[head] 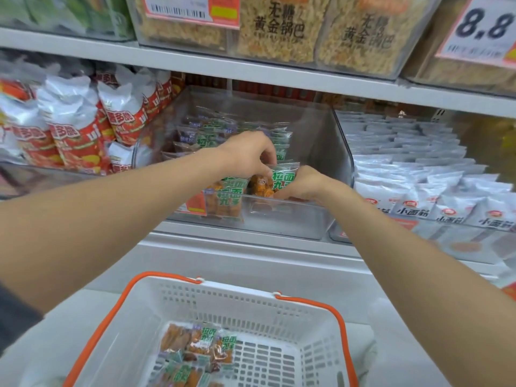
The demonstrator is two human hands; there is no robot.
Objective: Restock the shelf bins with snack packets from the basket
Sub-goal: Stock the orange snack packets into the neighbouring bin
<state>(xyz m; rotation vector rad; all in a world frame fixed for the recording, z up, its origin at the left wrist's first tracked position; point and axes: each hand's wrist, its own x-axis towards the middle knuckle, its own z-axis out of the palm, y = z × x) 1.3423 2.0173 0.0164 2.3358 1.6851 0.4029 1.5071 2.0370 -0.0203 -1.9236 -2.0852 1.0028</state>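
Note:
A clear plastic shelf bin point(282, 219) on the middle shelf holds several green-and-white snack packets, with more stacked at its back point(212, 129). Both my hands are inside its front part. My left hand point(248, 155) pinches the top edge of a green snack packet point(282, 178) with orange pieces showing. My right hand point(303, 182) grips the same packet from the right and below. Another such packet point(229, 199) leans at the bin's front. Below, the white basket point(293, 311) with orange handles holds several more packets point(195, 350).
Red-and-white chip bags point(75, 129) fill the bin to the left. White packets point(413, 174) fill the bin to the right. The shelf above carries boxes of golden rice crust point(276, 32) and price tags. A white ledge point(251, 255) lies between shelf and basket.

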